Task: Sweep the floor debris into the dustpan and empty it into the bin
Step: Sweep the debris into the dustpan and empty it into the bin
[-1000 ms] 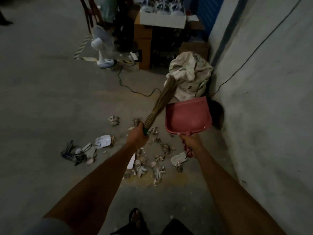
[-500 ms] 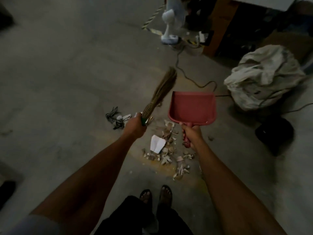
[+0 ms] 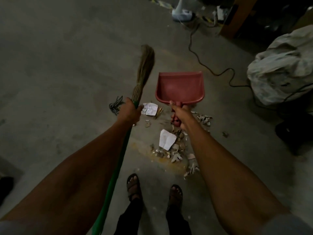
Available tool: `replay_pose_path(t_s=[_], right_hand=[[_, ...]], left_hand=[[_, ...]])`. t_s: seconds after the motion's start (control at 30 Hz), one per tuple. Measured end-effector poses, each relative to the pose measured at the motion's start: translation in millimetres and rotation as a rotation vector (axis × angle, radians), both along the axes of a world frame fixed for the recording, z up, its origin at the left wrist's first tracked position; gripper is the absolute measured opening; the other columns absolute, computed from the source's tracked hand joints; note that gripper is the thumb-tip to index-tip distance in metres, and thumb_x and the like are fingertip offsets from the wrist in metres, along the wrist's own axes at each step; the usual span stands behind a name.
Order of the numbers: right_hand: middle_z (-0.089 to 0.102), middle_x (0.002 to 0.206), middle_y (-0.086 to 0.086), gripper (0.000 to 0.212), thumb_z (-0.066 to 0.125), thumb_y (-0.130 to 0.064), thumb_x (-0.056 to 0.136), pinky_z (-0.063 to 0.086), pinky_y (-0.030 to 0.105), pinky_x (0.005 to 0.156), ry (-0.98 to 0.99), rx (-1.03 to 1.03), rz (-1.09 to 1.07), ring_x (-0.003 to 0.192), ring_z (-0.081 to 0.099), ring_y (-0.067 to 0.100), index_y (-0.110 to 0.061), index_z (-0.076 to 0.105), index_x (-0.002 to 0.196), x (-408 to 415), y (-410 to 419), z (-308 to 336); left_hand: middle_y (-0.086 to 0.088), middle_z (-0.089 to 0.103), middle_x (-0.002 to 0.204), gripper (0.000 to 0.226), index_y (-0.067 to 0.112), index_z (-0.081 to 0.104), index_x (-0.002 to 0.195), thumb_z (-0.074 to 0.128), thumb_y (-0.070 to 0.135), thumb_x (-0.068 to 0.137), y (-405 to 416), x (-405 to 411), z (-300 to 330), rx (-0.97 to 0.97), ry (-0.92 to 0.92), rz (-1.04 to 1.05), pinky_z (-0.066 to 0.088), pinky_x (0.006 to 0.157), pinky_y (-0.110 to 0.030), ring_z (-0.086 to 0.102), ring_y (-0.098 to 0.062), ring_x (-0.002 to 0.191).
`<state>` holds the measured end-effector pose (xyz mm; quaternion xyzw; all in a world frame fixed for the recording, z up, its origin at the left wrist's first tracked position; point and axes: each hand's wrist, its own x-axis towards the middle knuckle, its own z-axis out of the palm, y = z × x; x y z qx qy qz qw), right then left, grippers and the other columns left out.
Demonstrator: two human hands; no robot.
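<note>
Left hand (image 3: 129, 112) grips the broom (image 3: 144, 72) where green handle meets bristles, right hand (image 3: 180, 116) grips the red dustpan (image 3: 179, 87) by its handle, both raised over the debris (image 3: 171, 146) on the floor between them; scraps look light, easily scattered, so soft bristles should suffice.

The floor (image 3: 59, 73) lies bare across the whole left and far-left side. Debris (image 3: 172, 146) covers the near middle, just beyond the feet (image 3: 133, 185). A cable (image 3: 211, 72) snakes across the far right. A sack (image 3: 281, 68) and a dark bin (image 3: 294, 131) block the right edge; a fan base (image 3: 182, 13) stands far.
</note>
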<state>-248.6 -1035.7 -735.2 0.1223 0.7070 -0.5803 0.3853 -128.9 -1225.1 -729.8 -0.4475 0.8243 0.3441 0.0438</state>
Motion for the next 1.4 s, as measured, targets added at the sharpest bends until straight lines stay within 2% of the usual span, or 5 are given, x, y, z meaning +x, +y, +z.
replay_pose_path(t_s=[0.2, 0.77, 0.97, 1.2, 1.4], right_hand=[[0.053, 0.063, -0.001, 0.029, 0.073, -0.040, 0.095, 0.031, 0.016, 0.036, -0.024, -0.009, -0.053, 0.042, 0.045, 0.009, -0.020, 0.054, 0.104, -1, -74, -76], [0.053, 0.054, 0.004, 0.054, 0.064, -0.067, 0.090, 0.039, 0.027, 0.040, 0.107, 0.179, 0.155, 0.039, 0.050, 0.020, -0.016, 0.052, 0.076, 0, -163, -318], [0.059, 0.059, 0.004, 0.060, 0.054, -0.077, 0.088, 0.040, 0.026, 0.043, 0.176, 0.296, 0.226, 0.042, 0.055, 0.019, -0.018, 0.054, 0.078, -11, -181, -367], [0.056, 0.067, 0.003, 0.053, 0.051, -0.062, 0.099, 0.034, 0.015, 0.033, 0.223, 0.243, 0.295, 0.031, 0.049, 0.002, -0.013, 0.055, 0.080, -42, -217, -392], [0.058, 0.061, 0.004, 0.060, 0.049, -0.068, 0.097, 0.045, 0.029, 0.044, 0.258, 0.259, 0.354, 0.041, 0.053, 0.017, -0.012, 0.057, 0.076, -41, -234, -428]], left_hand=[[-0.025, 0.061, 0.125, 0.057, 0.006, 0.043, 0.130, 0.071, 0.039, 0.093, -82, -10, -84, 0.055, -0.028, -0.002, 0.062, 0.081, -0.050, 0.070, -0.040, 0.098], [-0.022, 0.065, 0.116, 0.050, 0.011, 0.039, 0.135, 0.063, 0.036, 0.099, -172, 34, -334, 0.015, -0.194, -0.039, 0.054, 0.076, -0.044, 0.065, -0.038, 0.095], [-0.014, 0.066, 0.089, 0.037, 0.023, 0.034, 0.113, 0.058, 0.048, 0.098, -209, 39, -383, -0.060, -0.218, -0.058, 0.062, 0.064, -0.050, 0.068, -0.035, 0.065], [-0.019, 0.064, 0.096, 0.041, 0.019, 0.038, 0.123, 0.059, 0.045, 0.100, -267, 30, -423, -0.119, -0.243, 0.019, 0.062, 0.064, -0.048, 0.068, -0.039, 0.070], [-0.022, 0.064, 0.107, 0.042, 0.014, 0.037, 0.131, 0.051, 0.040, 0.102, -291, 37, -459, -0.105, -0.338, 0.063, 0.063, 0.072, -0.050, 0.068, -0.039, 0.080]])
